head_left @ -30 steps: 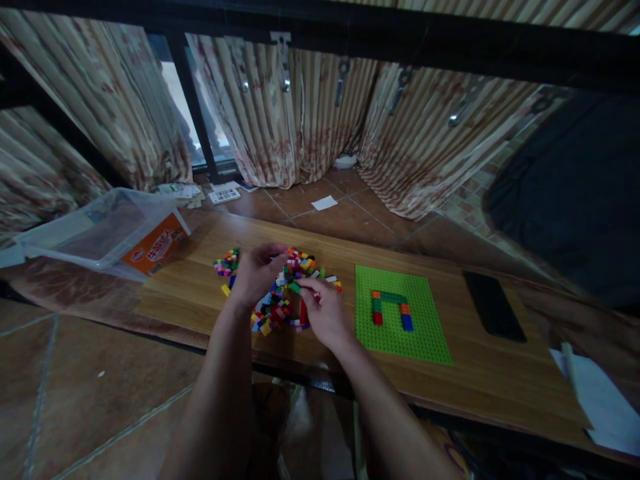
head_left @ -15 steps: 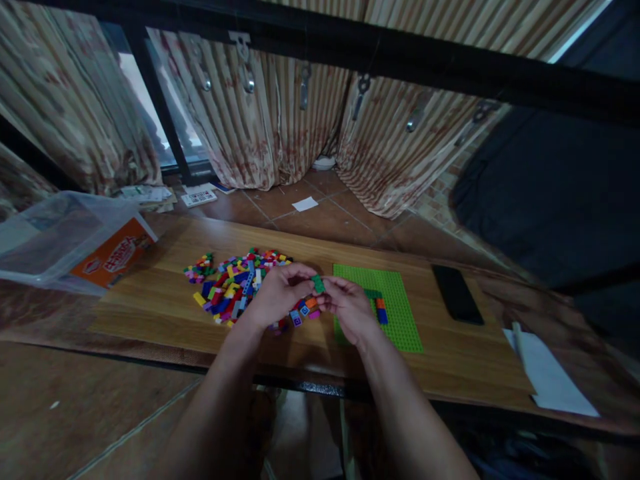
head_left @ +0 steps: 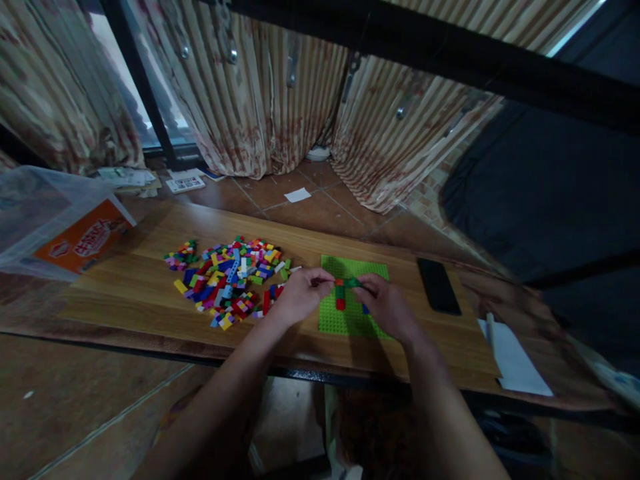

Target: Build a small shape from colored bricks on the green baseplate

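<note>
A light green studded baseplate (head_left: 330, 321) lies on the table under both hands. A short row of toy bricks stands on its left part, with a red brick (head_left: 341, 304) at the near end and an orange brick (head_left: 339, 282) at the far end. My right hand (head_left: 389, 305) pinches a dark green brick (head_left: 353, 283) just right of the orange one. My left hand (head_left: 303, 293) is closed at the fingertips beside the orange brick; what it pinches, if anything, is hidden. Part of a blue brick (head_left: 365, 309) shows beside my right hand.
A heap of loose bricks (head_left: 220, 283) spreads to the left, with a smaller pile (head_left: 181, 256) behind it. Further left stands a clear plastic box (head_left: 45, 230). A black phone (head_left: 439, 287) and white paper (head_left: 520, 360) with a pen-like stick lie on the right.
Both hands have moved right, from beside the brick heap to over the baseplate, bringing the green brick along. The view has shifted, and the bricks on the plate's left part now show.
</note>
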